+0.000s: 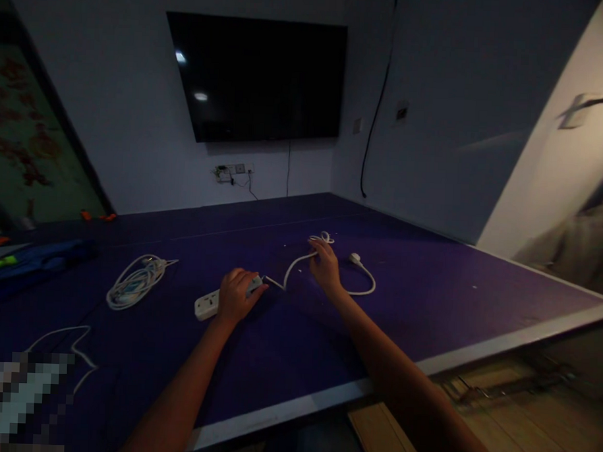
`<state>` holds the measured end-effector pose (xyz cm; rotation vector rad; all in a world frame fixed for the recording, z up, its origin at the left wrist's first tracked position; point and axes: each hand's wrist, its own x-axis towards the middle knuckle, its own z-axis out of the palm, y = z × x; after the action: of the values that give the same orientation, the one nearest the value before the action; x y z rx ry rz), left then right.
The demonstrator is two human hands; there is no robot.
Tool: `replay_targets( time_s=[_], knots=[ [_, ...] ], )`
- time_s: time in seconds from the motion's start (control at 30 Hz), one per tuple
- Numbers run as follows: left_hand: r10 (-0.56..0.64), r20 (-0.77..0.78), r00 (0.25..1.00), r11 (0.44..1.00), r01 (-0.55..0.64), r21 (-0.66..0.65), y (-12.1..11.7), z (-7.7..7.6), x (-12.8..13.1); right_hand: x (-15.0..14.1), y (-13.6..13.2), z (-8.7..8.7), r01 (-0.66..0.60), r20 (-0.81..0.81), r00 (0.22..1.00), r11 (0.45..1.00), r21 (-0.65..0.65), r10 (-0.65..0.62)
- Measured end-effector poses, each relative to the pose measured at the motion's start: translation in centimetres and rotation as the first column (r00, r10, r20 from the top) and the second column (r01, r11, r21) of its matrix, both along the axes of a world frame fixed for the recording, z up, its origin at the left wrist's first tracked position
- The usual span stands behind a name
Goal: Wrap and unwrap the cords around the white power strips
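Note:
My left hand is wrapped over a white power strip lying on the purple tabletop; its socket end sticks out to the left of the fingers. From the strip's right end runs a white cord, bending up to my right hand. There the fingers pinch the cord, and a small loop of it shows just beyond the fingertips. The cord continues behind the hand and curves round on the right to a white plug, which rests on the table.
A coiled white cable lies left of the strip, with another thin white cord nearer me. Blue fabric sits at the far left. A white edge borders the purple table. A television hangs on the wall behind.

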<state>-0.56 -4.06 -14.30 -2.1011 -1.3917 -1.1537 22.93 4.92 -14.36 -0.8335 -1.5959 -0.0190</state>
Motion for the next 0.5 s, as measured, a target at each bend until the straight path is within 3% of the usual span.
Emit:
replay_targets(
  time_s=[0.1, 0.17, 0.27, 0.33, 0.4, 0.5],
  knots=[
    [-0.054, 0.254, 0.966, 0.997, 0.064, -0.034, 0.6, 2.4, 2.0, -1.0, 0.0, 1.5, -0.253, -0.044, 0.967, 0.964, -0.079, 0.25],
    [-0.03, 0.458, 0.889, 0.993, 0.08, -0.089, 1.4, 4.8, 3.3, -1.8, 0.1, 3.2, -0.412, -0.162, 0.908, 0.892, -0.185, 0.386],
    [-0.008, 0.637, 0.77, 0.967, 0.169, -0.191, 2.9, 8.6, 5.0, -3.0, 0.3, 6.6, -0.587, -0.319, 0.807, 0.733, -0.344, 0.497],
    [-0.012, 0.687, 0.726, 0.952, 0.219, -0.215, 4.1, 10.5, 5.8, -3.8, 0.3, 9.0, -0.679, -0.395, 0.735, 0.593, -0.434, 0.552],
    [-0.001, 0.709, 0.705, 0.931, 0.258, -0.256, 5.1, 11.6, 6.0, -4.5, 0.0, 11.0, -0.714, -0.383, 0.684, 0.466, -0.522, 0.621],
    [0.077, 0.747, 0.661, 0.881, 0.306, -0.362, 6.1, 11.7, 5.5, -5.7, -0.8, 12.6, -0.697, -0.252, 0.562, 0.286, -0.658, 0.788]
  ],
)
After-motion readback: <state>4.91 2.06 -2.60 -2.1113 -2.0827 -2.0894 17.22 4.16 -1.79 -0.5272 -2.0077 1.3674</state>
